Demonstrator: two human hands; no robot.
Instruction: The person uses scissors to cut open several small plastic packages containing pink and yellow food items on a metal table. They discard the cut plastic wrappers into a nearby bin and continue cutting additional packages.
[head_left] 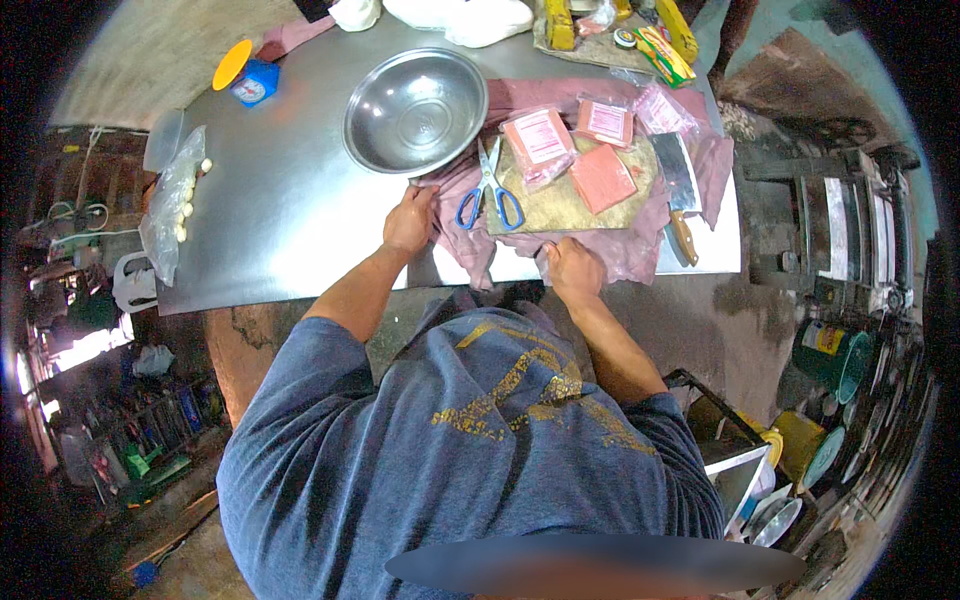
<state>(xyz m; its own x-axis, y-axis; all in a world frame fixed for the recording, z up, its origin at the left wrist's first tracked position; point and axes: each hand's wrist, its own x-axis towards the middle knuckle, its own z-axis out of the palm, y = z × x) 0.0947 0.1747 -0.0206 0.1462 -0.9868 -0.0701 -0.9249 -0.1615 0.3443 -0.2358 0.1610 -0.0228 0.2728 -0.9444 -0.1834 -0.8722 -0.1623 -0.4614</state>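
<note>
A mauve cloth lies on the metal table under a worn cutting board. My left hand is closed at the cloth's left edge, just below the steel bowl. At the cloth's front edge, below the board, my right hand has its fingers curled onto the fabric. Blue-handled scissors rest between my hands, blades pointing away. On the board are a bare pink block and plastic-wrapped pink packs. A wooden-handled cleaver lies right of the board.
A blue kitchen scale with a yellow pan stands at the far left. A clear plastic bag with several pale round items lies along the left edge. A green-and-yellow packet sits at the back right. Buckets stand on the floor at right.
</note>
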